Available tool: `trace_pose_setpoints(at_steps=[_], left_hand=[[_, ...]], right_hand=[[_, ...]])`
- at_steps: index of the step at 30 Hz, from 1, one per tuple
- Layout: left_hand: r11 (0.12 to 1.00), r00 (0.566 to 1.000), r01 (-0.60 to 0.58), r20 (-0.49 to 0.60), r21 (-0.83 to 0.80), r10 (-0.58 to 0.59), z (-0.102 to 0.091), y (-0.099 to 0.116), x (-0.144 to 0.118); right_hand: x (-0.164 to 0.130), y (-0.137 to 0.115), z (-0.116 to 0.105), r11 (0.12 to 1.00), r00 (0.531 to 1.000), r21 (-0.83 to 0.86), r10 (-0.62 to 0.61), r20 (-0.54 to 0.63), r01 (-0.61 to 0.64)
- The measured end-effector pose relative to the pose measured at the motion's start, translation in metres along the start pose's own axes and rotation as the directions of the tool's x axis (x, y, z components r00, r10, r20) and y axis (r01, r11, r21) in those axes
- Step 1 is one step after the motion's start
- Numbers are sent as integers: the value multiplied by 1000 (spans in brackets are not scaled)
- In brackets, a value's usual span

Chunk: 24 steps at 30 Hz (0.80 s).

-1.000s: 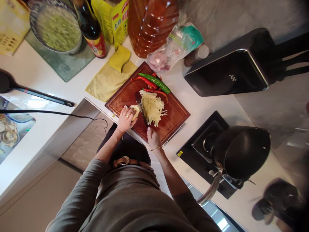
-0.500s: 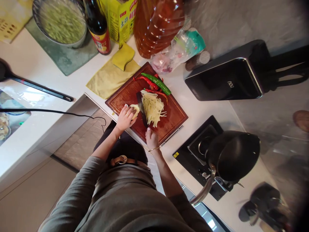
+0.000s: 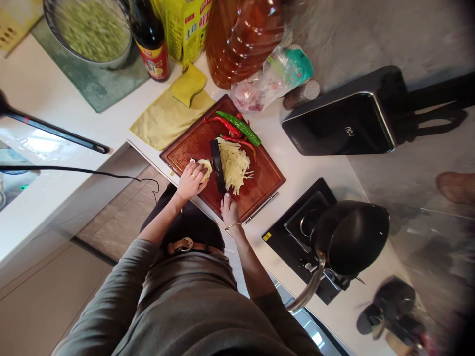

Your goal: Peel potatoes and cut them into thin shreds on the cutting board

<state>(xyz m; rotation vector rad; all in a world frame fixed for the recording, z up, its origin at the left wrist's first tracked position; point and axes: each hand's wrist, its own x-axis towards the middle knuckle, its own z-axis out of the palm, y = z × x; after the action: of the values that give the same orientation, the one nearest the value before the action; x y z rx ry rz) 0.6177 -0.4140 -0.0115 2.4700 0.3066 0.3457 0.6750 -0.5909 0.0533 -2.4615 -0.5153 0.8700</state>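
The left hand [image 3: 191, 180] presses down with curled fingers on a pale piece of potato [image 3: 205, 168] at the near left part of the wooden cutting board [image 3: 185, 148], its grip closed over the piece. The right hand [image 3: 230, 210] is wrapped tight around the handle of a knife [image 3: 217, 165], whose dark blade stands just beside the potato piece, between it and a heap of thin potato strips [image 3: 235, 165]. Red and green chili peppers [image 3: 239, 127] lie at the board's far edge. On the white worktop [image 3: 59, 109] sit a yellow cloth [image 3: 168, 118], a dark sauce bottle [image 3: 148, 37], a big oil jug [image 3: 241, 39] and, to the right, a black wok [image 3: 352, 237].
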Motion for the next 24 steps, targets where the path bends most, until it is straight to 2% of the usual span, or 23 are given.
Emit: trace_pose_setpoints(at_steps=[3,6,11,24], left_hand=[[1000,999,21,32,2,-21,0,0,0],[1000,999,24,36,15,-25,0,0,0],[1000,1000,14,20,-9,-14,0,0,0],[998,994,54,92,-21,-52,-1,0,1]], right_hand=[[-4,-3,-9,999,999,20,39,-11,-39],[-5,-9,-16,1000,1000,-11,-1,-26,0],[-4,-11,-19,998,1000,-54,15,-1,-15],[-4,-14,-29,998,999,-56,16,44,-13]])
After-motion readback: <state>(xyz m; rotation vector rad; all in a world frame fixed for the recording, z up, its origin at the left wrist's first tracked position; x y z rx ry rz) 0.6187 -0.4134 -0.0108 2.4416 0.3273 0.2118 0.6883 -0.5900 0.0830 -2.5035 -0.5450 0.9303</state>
